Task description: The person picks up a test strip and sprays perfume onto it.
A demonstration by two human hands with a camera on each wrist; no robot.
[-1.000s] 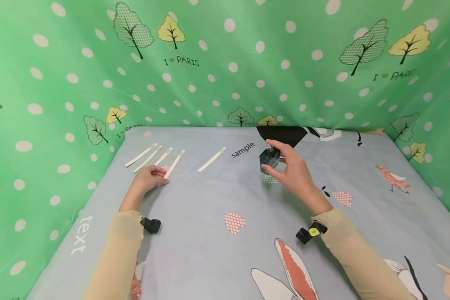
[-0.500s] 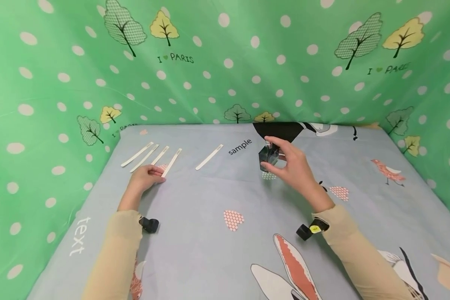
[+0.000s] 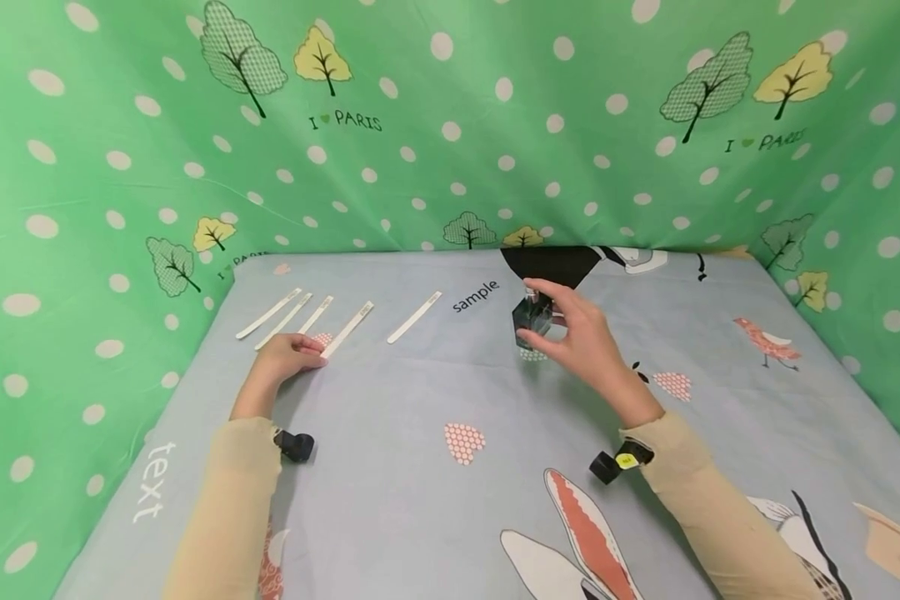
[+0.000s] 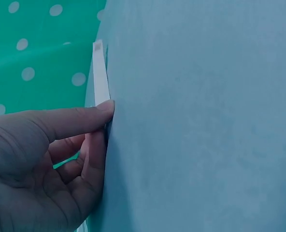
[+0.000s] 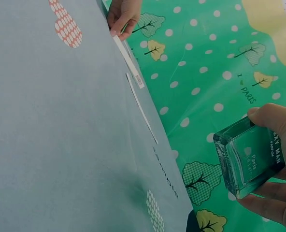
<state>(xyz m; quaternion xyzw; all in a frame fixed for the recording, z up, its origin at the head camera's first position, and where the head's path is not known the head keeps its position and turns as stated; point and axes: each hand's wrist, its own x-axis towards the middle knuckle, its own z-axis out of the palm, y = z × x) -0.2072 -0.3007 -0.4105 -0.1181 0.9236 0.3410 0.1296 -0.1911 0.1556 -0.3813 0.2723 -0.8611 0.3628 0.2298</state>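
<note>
My left hand pinches the lower end of a white perfume test strip between thumb and fingers. In the left wrist view the strip points away past the thumb tip, its small printed mark at the far end. A dark, see-through glass perfume bottle is gripped by my right hand, index finger on its top and thumb low on its side. Lettering shows on the bottle in the right wrist view. The bottle is held above the cloth, tilted slightly.
Several more white strips lie on the grey patterned cloth: a group left of my left hand, including one strip, and a lone strip between the hands. A green dotted curtain borders the back and sides.
The pinched strip's far end has swung right, up and away from the neighbouring strips, showing more of its face. The right hand keeps its hold on the bottle. The head view has shifted slightly.
</note>
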